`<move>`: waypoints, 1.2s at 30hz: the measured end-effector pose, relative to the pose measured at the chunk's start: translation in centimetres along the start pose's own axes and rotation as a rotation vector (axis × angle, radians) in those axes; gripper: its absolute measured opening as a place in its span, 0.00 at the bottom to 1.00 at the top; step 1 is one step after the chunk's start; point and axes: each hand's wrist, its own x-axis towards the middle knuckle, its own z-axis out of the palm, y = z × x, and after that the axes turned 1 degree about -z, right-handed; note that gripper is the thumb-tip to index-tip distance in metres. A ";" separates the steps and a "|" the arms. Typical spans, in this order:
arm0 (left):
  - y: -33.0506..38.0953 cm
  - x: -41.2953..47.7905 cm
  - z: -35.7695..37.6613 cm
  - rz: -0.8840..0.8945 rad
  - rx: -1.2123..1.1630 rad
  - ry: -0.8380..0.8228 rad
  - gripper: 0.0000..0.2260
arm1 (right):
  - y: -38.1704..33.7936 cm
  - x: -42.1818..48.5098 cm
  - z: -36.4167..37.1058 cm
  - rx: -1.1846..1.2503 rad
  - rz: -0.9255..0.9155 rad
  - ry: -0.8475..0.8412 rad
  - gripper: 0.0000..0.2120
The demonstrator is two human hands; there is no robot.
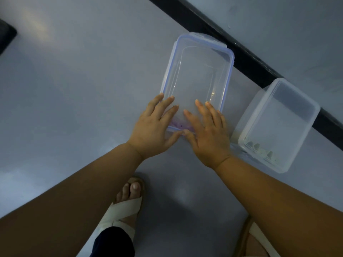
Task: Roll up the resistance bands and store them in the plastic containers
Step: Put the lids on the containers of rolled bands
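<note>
- Purple band [178, 125]: one faint purple mass shows through the near end of the blue-rimmed container [198, 71], partly hidden by the hands. Whether it is rolled cannot be told.
- Blue-rimmed container: clear, lying flat on the floor [74, 89], lid on. The far latch sits at the rim; whether any latch is snapped down cannot be told.
- Left hand [154, 127]: flat, fingers spread, palm down on the near left corner of the lid.
- Right hand [209, 134]: flat, fingers spread, palm down on the near right corner. The two thumbs almost meet at the near edge. Neither hand pinches anything.
- Second container [278, 123]: clear, to the right, just beside the first and not touching it. Several pale and greenish rolls [259, 147] lie at its near end. Their exact number is unclear.
- Count: two containers, two hands, one purple band seen, no loose bands on the floor within view.
- Progress, as judged: late stage. Both containers appear loaded, and the step in hand looks like pressing the lid closed. Remaining: securing the latches, and possibly closing the second container, whose lid cannot be confirmed.
- Surroundings: a black skirting strip [241, 52] runs behind both containers below a pale wall [278, 25]. Two sandalled feet show near, left [128, 201] and right [256, 242]. A dark object [5, 36] is cut off at far left.
</note>
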 end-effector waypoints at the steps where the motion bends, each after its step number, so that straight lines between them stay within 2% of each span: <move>1: 0.2 0.5 -0.4 -0.026 -0.033 0.010 0.22 | -0.1 0.8 -0.7 0.070 0.032 0.030 0.20; 3: 0.4 2.0 -0.4 -0.095 0.000 0.008 0.18 | 0.7 3.0 -1.6 0.131 0.065 0.068 0.16; 5: 1.0 4.2 -0.6 -0.194 0.024 -0.022 0.20 | 2.1 6.0 -2.3 0.116 0.113 0.041 0.16; 8: 1.5 5.8 -0.1 -0.406 0.026 -0.220 0.25 | 4.4 10.6 -3.4 0.074 0.230 -0.207 0.23; 12: 1.5 5.4 1.1 -0.336 0.086 -0.193 0.25 | 5.6 14.8 -4.0 0.069 0.251 -0.329 0.28; 17: 1.4 5.5 1.3 -0.314 0.185 -0.208 0.26 | 5.6 16.4 -3.6 -0.007 0.229 -0.290 0.27; 22: 1.4 5.8 1.2 -0.364 0.098 -0.295 0.27 | 5.9 17.6 -3.3 -0.010 0.246 -0.287 0.23; 25: 1.7 5.9 0.7 -0.362 0.167 -0.283 0.29 | 5.8 18.0 -2.8 0.009 0.271 -0.270 0.20; 31: 2.2 5.9 0.4 -0.408 0.268 -0.382 0.27 | 6.0 19.1 -2.7 0.063 0.336 -0.295 0.18; 32: 2.1 5.9 0.3 -0.407 0.265 -0.378 0.27 | 5.9 19.1 -2.7 0.059 0.344 -0.312 0.19; 34: 2.1 5.9 0.2 -0.397 0.164 -0.253 0.27 | 5.5 18.5 -2.7 0.071 0.354 -0.322 0.21; 36: 2.1 5.9 0.1 -0.420 -0.010 -0.149 0.26 | 4.6 16.6 -2.9 0.182 0.400 -0.229 0.25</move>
